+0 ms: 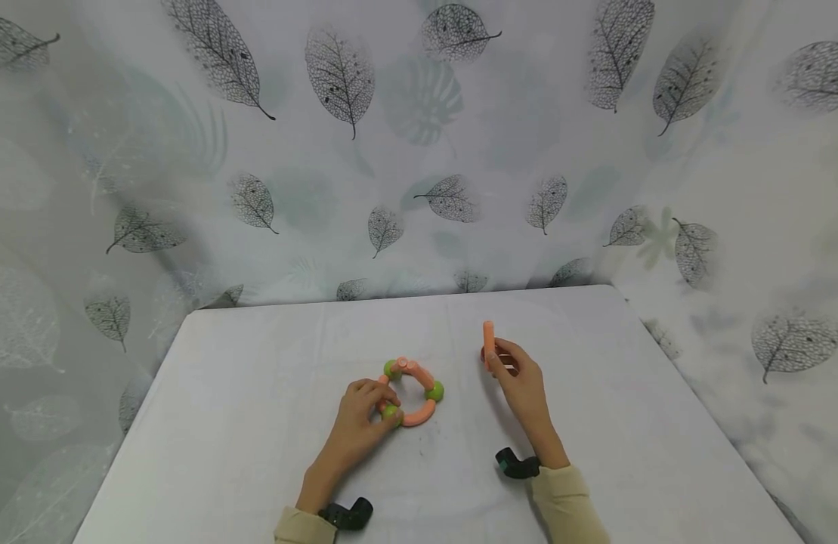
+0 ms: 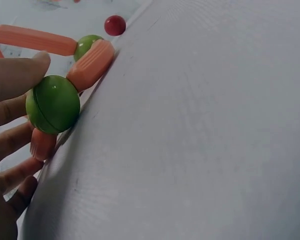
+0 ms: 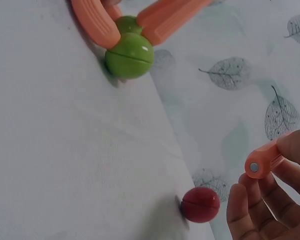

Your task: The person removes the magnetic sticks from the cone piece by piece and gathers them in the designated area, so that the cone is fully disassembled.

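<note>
The left hand [image 1: 364,412] pinches a glossy green ball [image 2: 52,104], thumb on top and fingers behind. The right hand [image 1: 521,378], at 3 o'clock from there, pinches a loose orange rod [image 1: 488,344] upright above the bench [image 1: 221,423]; a round silvery disc [image 3: 254,167] sits in its end.

The green ball is the 7 o'clock corner of a ring [image 1: 426,410] lying mid-bench, with matching balls at its 3 and 11 o'clock. Each ball carries a fine seam where the view is close. Curved, matt orange pieces link them, grooved along their length; straight rods near 12 o'clock seem to slant upward, though how they meet is hard to tell.

A dark red ball [image 3: 200,205] rests apart, at 5 o'clock from the ring in the right wrist view. Leaf-printed cloth [image 1: 310,181] hangs beyond.
</note>
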Motion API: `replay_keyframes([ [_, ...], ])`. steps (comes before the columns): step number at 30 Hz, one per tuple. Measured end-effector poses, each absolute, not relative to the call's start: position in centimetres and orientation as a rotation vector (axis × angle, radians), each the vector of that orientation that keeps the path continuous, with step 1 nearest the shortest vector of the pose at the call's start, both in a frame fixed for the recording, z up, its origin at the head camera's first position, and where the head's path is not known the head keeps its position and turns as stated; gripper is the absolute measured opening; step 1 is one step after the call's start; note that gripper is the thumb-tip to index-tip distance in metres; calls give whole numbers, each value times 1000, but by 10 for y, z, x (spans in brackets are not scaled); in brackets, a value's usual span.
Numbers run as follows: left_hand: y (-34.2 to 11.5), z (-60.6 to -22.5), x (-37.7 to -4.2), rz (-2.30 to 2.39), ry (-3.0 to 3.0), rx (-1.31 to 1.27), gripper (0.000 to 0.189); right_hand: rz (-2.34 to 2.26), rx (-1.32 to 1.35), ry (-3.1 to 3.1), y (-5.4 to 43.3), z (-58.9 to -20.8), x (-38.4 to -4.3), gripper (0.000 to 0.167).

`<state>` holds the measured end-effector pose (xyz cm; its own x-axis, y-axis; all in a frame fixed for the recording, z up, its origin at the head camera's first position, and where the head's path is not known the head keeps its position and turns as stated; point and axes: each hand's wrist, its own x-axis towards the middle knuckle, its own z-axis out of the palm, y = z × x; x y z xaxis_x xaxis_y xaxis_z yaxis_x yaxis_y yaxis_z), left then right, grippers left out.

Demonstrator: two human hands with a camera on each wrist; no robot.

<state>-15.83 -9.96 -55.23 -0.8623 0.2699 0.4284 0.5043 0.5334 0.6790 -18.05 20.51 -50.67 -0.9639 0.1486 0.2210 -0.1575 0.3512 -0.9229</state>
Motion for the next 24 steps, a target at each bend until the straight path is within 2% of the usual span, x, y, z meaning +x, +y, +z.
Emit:
replay_keyframes([
  [11, -106, -553, -161, -1225, -2527, -713, 31, 1638, -174, -2362, 235, -517, -185, 41],
  [24, -109, -554, -162, -1206, -2457, -767, 24, 1537, -372, -2476, 250, -522, -187, 37],
])
